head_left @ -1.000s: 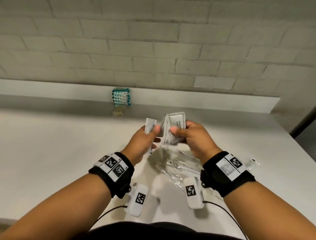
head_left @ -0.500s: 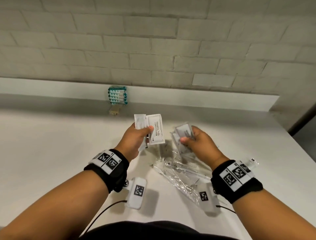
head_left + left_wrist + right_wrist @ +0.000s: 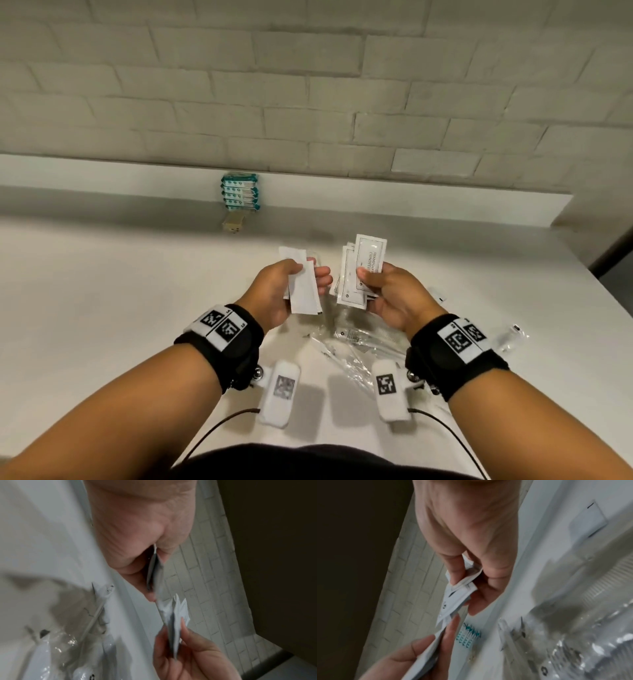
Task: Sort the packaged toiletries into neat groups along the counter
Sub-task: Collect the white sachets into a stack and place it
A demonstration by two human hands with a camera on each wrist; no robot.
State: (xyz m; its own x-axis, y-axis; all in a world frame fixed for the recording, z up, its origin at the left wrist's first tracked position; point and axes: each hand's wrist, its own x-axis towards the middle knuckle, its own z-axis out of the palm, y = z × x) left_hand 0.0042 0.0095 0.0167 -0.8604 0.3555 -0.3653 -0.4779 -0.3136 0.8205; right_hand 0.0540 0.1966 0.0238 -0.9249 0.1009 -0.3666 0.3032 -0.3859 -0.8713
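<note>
My left hand [image 3: 291, 284] pinches a few white sachets [image 3: 303, 291] above the counter, their blank backs toward me; they show edge-on as sachets [image 3: 154, 573] in the left wrist view. My right hand [image 3: 380, 287] grips a fanned bundle of printed shampoo sachets [image 3: 359, 270], seen also as a bundle [image 3: 455, 599] in the right wrist view. The two hands are close together but apart. Under them lie clear plastic-wrapped items [image 3: 356, 342] on the white counter [image 3: 102, 291].
A stack of teal-and-white packets [image 3: 239, 192] stands against the back ledge, with a small tan box [image 3: 233, 223] in front of it. A small clear bottle [image 3: 510, 337] and a white packet [image 3: 438, 294] lie right of my right wrist. A brick wall rises behind.
My right hand rose from the counter with its bundle of sachets and came toward the left hand. The left hand turned its sachets so that blank backs face me.
</note>
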